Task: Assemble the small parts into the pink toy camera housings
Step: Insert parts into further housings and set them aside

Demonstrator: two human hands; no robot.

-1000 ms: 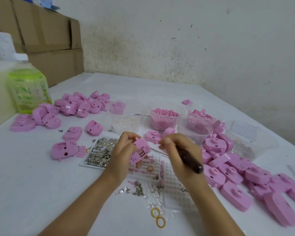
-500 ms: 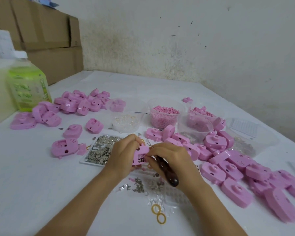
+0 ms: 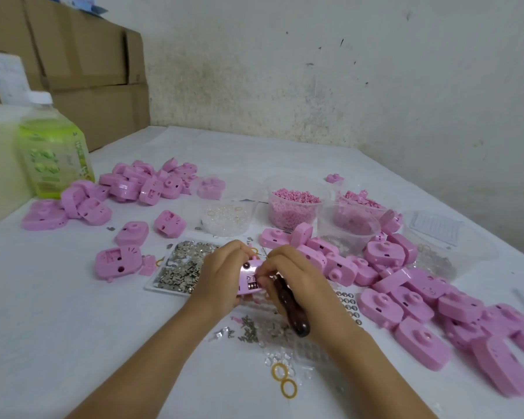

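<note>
White table (image 3: pixel 58 328), scattered pink housings (image 3: pixel 381 307) — clear tubs (image 3: pixel 291 220), green bottle (image 3: pixel 55 155)

No legible txt; bottle label (image 3: pixel 54 155) too blurry.

I can reach over the bare table (image 3: pixel 43 328) on my left. The pink housings (image 3: pixel 418 343) crowd the right, and tubs (image 3: pixel 294 213) stand ahead.

There's the back wall (image 3: pixel 330 65), whitewashed but grubby, flecked with dark marks, yellowish staining thickest low down where it meets the surface (image 3: pixel 52 334). White covering over that surface, running back into the corner. Far left, brown cardboard boxes (image 3: pixel 85 62) stacked up. Soft, even light, faint shadows.
</note>
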